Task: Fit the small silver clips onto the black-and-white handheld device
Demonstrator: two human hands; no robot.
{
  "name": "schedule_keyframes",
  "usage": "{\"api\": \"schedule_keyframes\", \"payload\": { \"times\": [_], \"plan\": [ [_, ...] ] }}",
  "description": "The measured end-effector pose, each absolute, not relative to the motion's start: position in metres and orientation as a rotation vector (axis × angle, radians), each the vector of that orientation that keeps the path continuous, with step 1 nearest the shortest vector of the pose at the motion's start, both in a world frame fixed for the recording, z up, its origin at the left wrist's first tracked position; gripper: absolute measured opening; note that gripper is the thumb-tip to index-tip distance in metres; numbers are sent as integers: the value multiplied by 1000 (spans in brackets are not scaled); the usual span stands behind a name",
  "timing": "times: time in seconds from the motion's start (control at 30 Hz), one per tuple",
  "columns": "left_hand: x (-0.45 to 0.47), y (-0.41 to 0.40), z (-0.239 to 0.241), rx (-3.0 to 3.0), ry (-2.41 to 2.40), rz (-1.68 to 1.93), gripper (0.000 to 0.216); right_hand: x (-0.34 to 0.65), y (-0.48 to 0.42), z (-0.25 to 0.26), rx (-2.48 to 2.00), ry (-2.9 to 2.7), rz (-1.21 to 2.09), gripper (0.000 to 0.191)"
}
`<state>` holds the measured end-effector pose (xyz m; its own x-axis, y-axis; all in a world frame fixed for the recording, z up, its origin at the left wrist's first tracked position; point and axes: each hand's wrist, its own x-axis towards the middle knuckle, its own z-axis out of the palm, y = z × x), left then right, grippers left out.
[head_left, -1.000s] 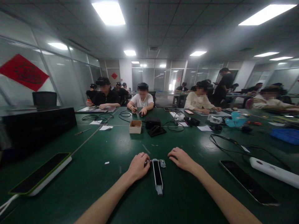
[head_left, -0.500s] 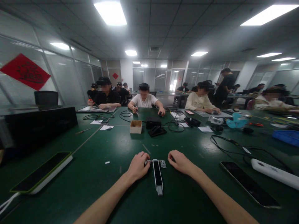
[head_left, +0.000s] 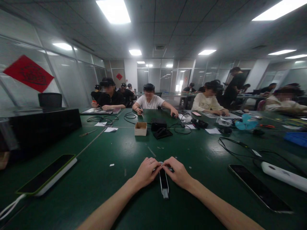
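A slim device (head_left: pixel 164 180) with a black face, white edges and a grey tip lies on the green table, pointing towards me. My left hand (head_left: pixel 147 171) is closed in a pinch at its far end. From the other side my right hand (head_left: pixel 178 172) pinches at the same spot, the fingertips of both hands almost touching. Whatever small part sits between the fingers is mostly hidden by them. Two tiny pale rings or washers (head_left: pixel 190 167) lie just beyond my right hand.
To the right lie a black phone (head_left: pixel 259 188) and a white power strip (head_left: pixel 283 175) with cables. A green-edged device (head_left: pixel 48 174) lies at left. Farther off stand a small open box (head_left: pixel 140 129) and a black box (head_left: pixel 158 124). Several people sit across the table.
My right hand has moved left to the device's far end and pinches there. My left hand has shifted right to meet it, covering the metal parts. The tiny rings now show.
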<state>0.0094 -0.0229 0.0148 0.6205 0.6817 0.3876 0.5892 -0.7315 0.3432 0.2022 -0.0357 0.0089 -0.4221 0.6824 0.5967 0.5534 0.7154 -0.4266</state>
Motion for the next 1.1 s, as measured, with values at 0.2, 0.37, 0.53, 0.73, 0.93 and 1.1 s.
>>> {"api": "schedule_keyframes", "payload": {
  "times": [0.2,0.37,0.53,0.73,0.93,1.1],
  "plan": [
    [11,-25,18,2588,1058,774,19,205,-35,10,-881,-2156,190,13],
    [10,-25,19,2599,1028,855,18,205,-35,13,-820,-2212,197,13],
    [3,-16,20,2567,1183,825,16,213,-30,14,-894,-2212,171,15],
    [-5,-2,15,2475,1437,672,17,228,-23,17,-1038,-2201,171,13],
    [-5,-1,14,2438,1481,600,19,233,-19,14,-1199,-2303,221,15],
    [-4,0,11,2439,1443,604,17,231,-19,12,-1249,-2328,248,17]
  ]
}}
